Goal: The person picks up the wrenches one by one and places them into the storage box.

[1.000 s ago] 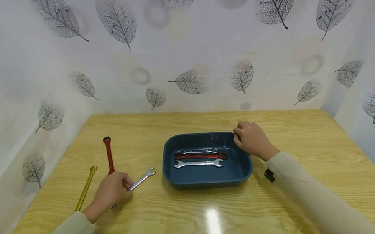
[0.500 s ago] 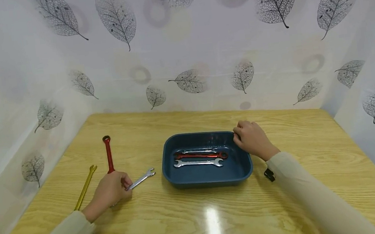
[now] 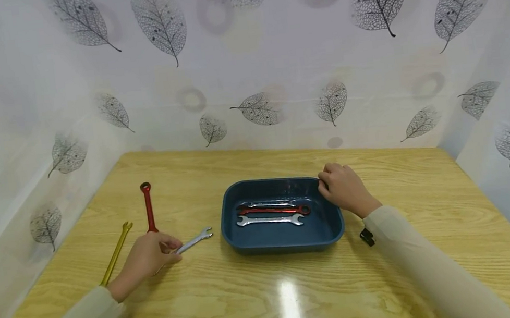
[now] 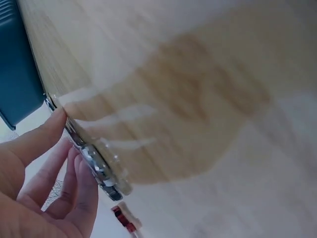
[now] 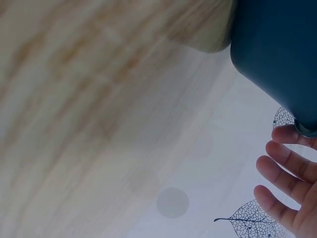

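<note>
In the head view my left hand (image 3: 150,255) is at a silver open-end wrench (image 3: 193,240) on the table, thumb and forefinger slightly apart around its near part. The left wrist view has the thumb tip against the wrench, other fingertips close beside it. My right hand (image 3: 344,189) grips the back right corner of a blue tray (image 3: 284,247); in the right wrist view one finger touches its rim and the others are apart. Inside the tray lie a red wrench (image 3: 272,211), a silver wrench (image 3: 269,220) and a thinner silver wrench (image 3: 269,204).
Beyond the left hand lies another red wrench (image 3: 149,207), partly covered by the hand. A yellow wrench (image 3: 116,253) lies to its left, its lower end behind the sleeve. Leaf-printed curtains (image 3: 244,65) enclose the wooden table (image 3: 253,306) at the back and sides.
The left thumb and forefinger have spread apart on the silver wrench, and the hand has shifted slightly left. The wrench, the right hand and the tray have hardly moved.
</note>
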### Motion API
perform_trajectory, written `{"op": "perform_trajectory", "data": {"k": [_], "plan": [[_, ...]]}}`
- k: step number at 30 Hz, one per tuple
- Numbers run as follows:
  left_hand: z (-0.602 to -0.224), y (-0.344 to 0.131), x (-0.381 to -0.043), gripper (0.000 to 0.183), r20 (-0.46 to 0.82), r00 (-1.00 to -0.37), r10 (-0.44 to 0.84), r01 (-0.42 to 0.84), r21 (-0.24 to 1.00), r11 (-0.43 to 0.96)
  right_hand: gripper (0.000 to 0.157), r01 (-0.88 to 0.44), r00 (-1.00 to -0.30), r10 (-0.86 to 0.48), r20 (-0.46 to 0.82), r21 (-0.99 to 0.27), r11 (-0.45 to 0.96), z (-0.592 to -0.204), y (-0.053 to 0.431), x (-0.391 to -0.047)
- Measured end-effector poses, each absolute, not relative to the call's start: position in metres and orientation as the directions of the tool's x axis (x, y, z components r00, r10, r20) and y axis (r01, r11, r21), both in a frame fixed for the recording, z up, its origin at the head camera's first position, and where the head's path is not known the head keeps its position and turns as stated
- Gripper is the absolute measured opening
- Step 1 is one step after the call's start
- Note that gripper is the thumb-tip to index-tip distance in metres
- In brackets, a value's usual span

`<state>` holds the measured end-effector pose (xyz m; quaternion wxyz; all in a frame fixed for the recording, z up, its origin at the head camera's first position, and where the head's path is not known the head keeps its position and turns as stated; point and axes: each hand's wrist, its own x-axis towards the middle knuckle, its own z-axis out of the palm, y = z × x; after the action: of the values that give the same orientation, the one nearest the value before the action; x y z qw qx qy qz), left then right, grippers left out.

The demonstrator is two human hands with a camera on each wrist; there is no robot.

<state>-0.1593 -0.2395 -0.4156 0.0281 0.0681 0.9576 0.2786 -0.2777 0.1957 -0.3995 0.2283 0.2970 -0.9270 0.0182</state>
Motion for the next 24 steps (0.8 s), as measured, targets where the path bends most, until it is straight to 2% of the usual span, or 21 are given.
{"op": "perform_trajectory", "data": {"k": [9,17,24], "plan": [[-0.42,-0.241,-0.162,0.011,0.028,-0.988,0.153,0.145,0.523,0.84,0.016,-0.564,-0.727,-0.54,0.425,0.08,0.822,-0.4,0.195,-0.278],[-0.416,-0.242,-0.168,0.006,-0.045,-0.984,0.171,0.11,0.597,0.795,0.016,-0.567,-0.727,-0.542,0.422,0.075,0.82,-0.398,0.195,-0.279],[-0.419,-0.243,-0.173,0.009,-0.067,-0.966,0.25,0.172,0.556,0.813,0.016,-0.565,-0.733,-0.538,0.416,0.069,0.822,-0.399,0.194,-0.277]]}}
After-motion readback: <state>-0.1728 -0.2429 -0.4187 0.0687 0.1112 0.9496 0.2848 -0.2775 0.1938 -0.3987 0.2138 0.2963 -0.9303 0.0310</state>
